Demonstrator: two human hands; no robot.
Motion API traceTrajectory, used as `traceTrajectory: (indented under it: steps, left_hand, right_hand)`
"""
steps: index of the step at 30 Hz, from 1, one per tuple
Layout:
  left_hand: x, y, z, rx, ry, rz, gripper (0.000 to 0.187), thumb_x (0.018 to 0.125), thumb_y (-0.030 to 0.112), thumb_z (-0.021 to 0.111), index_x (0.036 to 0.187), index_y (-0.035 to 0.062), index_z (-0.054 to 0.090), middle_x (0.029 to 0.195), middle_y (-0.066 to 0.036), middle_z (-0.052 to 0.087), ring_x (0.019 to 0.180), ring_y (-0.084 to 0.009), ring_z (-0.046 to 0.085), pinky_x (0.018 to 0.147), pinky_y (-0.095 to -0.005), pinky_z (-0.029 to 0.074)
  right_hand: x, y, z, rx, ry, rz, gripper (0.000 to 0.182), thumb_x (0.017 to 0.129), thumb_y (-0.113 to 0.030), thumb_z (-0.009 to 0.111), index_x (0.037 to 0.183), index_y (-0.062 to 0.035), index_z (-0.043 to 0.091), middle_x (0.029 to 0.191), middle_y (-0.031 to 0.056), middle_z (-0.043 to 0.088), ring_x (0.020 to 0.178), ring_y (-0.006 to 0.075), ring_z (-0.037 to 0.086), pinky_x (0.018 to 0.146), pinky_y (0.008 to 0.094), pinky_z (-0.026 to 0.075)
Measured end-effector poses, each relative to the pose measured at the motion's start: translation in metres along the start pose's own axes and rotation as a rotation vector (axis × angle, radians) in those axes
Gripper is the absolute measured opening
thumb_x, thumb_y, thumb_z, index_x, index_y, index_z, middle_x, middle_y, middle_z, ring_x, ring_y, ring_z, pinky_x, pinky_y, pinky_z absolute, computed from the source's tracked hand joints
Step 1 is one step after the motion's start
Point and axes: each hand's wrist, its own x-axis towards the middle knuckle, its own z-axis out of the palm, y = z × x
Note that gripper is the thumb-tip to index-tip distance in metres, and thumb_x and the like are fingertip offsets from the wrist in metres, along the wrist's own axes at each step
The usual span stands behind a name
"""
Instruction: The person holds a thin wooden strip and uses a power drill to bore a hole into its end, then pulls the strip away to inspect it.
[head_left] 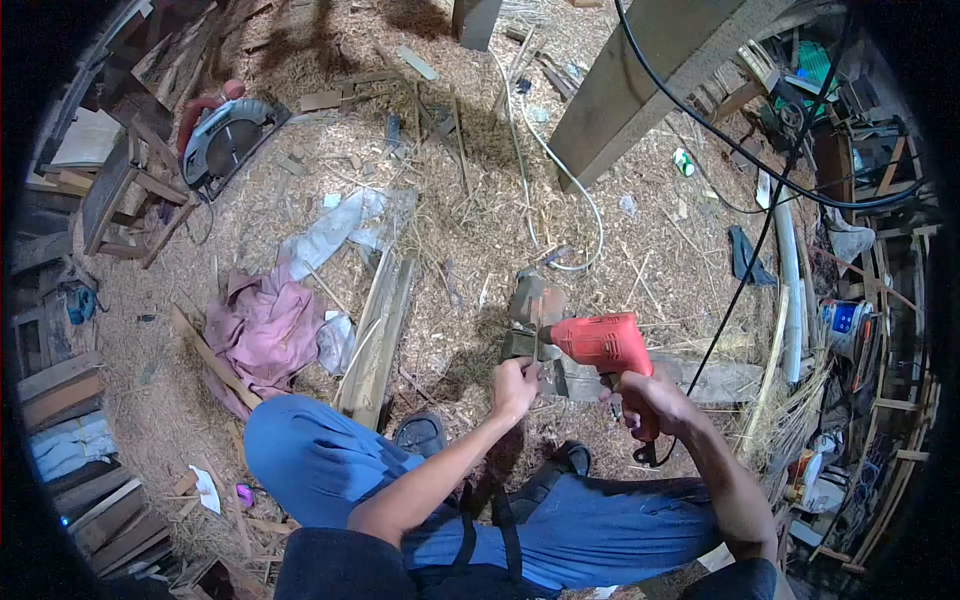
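A red corded power drill (pixel 604 338) is held in my right hand (pixel 648 396), with the fingers wrapped around its handle. Its chuck end points left, over a dark, worn block (pixel 534 300) on the ground. My left hand (pixel 515 388) is closed just below the chuck, fingers pinched together. Something thin and upright may be between those fingertips, but it is too small to name. Beneath the drill and to its right, a grey, flat board (pixel 690 380) lies on the shavings.
Wood shavings cover the ground. A pink cloth (pixel 265 335) and long planks (pixel 380 335) lie to the left, a circular saw (pixel 230 140) farther off. A thick wooden post (pixel 640 95) stands ahead. Black cables (pixel 745 180) hang at the right, near a pale pipe (pixel 789 290).
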Motion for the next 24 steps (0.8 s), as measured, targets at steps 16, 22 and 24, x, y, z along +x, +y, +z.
traceTrajectory:
  steps: [16, 22, 24]
  left_hand:
    - [-0.005, 0.035, -0.004, -0.094, -0.017, 0.060, 0.022, 0.091, 0.016, 0.061, 0.090, -0.0031, 0.072, 0.067, -0.013, 0.070, 0.053, -0.0183, 0.066, 0.054, -0.0354, 0.052]
    - [0.020, 0.034, -0.029, -0.051, 0.221, 0.151, 0.025, 0.098, 0.016, 0.057, 0.092, -0.0040, 0.071, 0.069, -0.009, 0.070, 0.058, -0.0138, 0.064, 0.055, -0.0309, 0.049]
    - [0.015, 0.061, -0.039, -0.004, 0.222, 0.215, 0.026, 0.099, 0.018, 0.056, 0.100, -0.0034, 0.071, 0.072, -0.009, 0.070, 0.064, -0.0157, 0.066, 0.059, -0.0322, 0.050]
  right_hand:
    - [-0.053, 0.007, -0.007, -0.179, 0.018, -0.147, 0.023, 0.087, -0.015, 0.055, 0.099, 0.0005, 0.066, 0.052, 0.0036, 0.051, 0.039, 0.0113, 0.049, 0.035, 0.0285, 0.037]
    - [-0.074, 0.005, -0.010, -0.189, 0.033, -0.311, 0.020, 0.087, -0.011, 0.054, 0.099, 0.0001, 0.066, 0.055, 0.0037, 0.054, 0.041, 0.0110, 0.051, 0.038, 0.0291, 0.039]
    - [-0.082, 0.000, -0.011, -0.188, 0.017, -0.354, 0.021, 0.086, -0.011, 0.055, 0.099, 0.0004, 0.066, 0.054, 0.0033, 0.054, 0.041, 0.0113, 0.050, 0.038, 0.0286, 0.039]
